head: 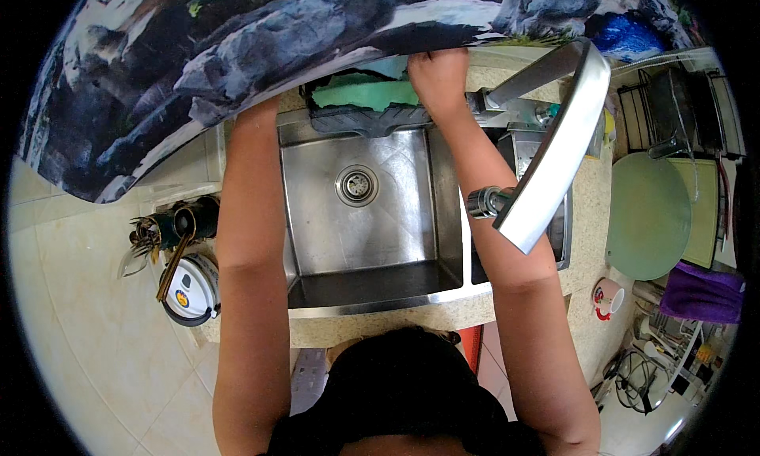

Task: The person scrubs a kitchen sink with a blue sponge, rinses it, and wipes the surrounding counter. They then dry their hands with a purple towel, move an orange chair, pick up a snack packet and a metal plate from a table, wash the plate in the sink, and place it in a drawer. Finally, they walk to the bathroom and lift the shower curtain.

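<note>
Both my forearms reach over a stainless steel sink basin (pixel 359 230). My right hand (pixel 439 82) is at its far rim, beside a dark ribbed plastic tray (pixel 356 123). A green sheet-like piece (pixel 368 95) with ragged edges lies on that tray. The fingers of this hand are hidden under a hanging printed curtain (pixel 285 46), so its grip does not show. My left hand is out of view behind the same cloth; only its forearm is visible. A metal drain strainer (pixel 357 185) sits in the basin floor.
A broad chrome faucet (pixel 558 153) arches above my right forearm. Left of the sink stand utensil holders (pixel 172 227) and a white-lidded container (pixel 189 287). On the right are a round green board (pixel 650 215), a small cup (pixel 609 295) and a purple cloth (pixel 703 293).
</note>
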Tool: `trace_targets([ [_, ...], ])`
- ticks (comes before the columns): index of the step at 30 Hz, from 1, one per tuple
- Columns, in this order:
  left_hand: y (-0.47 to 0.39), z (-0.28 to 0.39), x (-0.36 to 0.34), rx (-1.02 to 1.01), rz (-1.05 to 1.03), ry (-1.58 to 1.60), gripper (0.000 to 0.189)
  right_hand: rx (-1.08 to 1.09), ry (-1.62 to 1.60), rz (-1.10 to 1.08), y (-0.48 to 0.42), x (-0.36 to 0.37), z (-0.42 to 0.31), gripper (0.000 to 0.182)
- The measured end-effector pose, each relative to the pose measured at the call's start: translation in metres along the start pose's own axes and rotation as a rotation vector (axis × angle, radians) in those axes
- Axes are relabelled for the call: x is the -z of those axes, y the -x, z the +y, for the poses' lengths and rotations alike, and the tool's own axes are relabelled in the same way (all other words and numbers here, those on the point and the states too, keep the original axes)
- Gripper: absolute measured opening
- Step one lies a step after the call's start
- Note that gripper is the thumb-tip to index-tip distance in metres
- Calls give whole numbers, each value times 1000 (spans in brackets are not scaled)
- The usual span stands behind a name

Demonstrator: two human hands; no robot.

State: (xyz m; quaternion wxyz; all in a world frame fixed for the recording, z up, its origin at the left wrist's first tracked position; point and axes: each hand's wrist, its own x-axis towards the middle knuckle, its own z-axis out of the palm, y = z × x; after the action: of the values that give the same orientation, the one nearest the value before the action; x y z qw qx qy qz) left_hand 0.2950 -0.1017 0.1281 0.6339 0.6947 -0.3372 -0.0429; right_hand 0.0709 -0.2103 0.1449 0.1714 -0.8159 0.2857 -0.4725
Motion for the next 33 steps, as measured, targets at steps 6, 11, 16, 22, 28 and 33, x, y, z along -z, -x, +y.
trace_targets([
  [6,7,-4,9,10,-22,-6,41,-60,-74,9,-4,4,-11,13],
  [11,15,-8,21,23,-8,-27,42,-106,-23,-76,-3,12,-13,13],
  [16,32,-17,33,58,0,-67,43,-111,-314,-78,19,19,-7,15],
  [22,66,-39,44,120,-2,-234,43,-31,-99,-89,63,33,-5,38],
  [28,111,-9,28,516,-19,-310,39,-341,-530,-237,116,63,-25,39],
  [33,253,-2,75,363,-633,-205,43,-112,-93,-721,203,134,-70,32],
])
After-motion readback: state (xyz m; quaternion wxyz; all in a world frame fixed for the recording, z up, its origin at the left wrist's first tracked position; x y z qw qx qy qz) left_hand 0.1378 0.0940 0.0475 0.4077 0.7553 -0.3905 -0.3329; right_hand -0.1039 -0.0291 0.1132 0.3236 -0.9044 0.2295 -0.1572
